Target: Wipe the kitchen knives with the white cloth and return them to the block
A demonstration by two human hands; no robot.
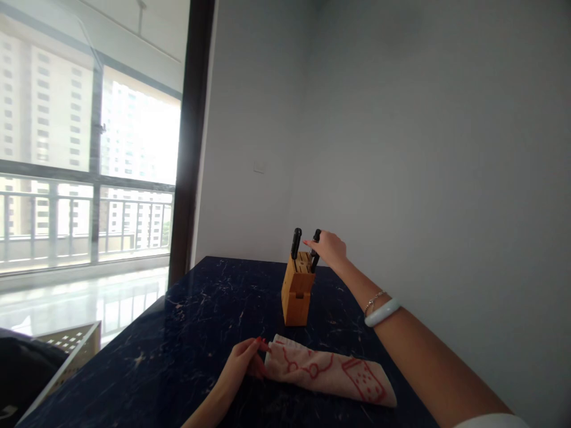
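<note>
Two hands in this shot, and they're doing pretty different things. The right hand point(330, 248) is up at a wooden knife block point(297, 294), spread a bit with the index finger sticking out to the left, right over the tilted black handle point(316, 236) on the block's right side. Honestly can't tell if it's actually closed on that handle or just touching it. A second black knife handle point(296, 244) stands in the block just beside it, nothing on it.

The left hand point(243, 358) is down near the table edge, fingers and thumb pinched on the end of a folded towel point(330, 371) with a red print. Towel lies flat on the dark blue marble-look table point(134, 356), just in front of the block but not touching it.

There's a white bangle point(382, 312) and a thin chain bracelet point(373, 302) on the right wrist. Off to the left, a big window point(89, 148) looks out over a balcony railing point(89, 223) at high-rise buildings point(44, 107).
</note>
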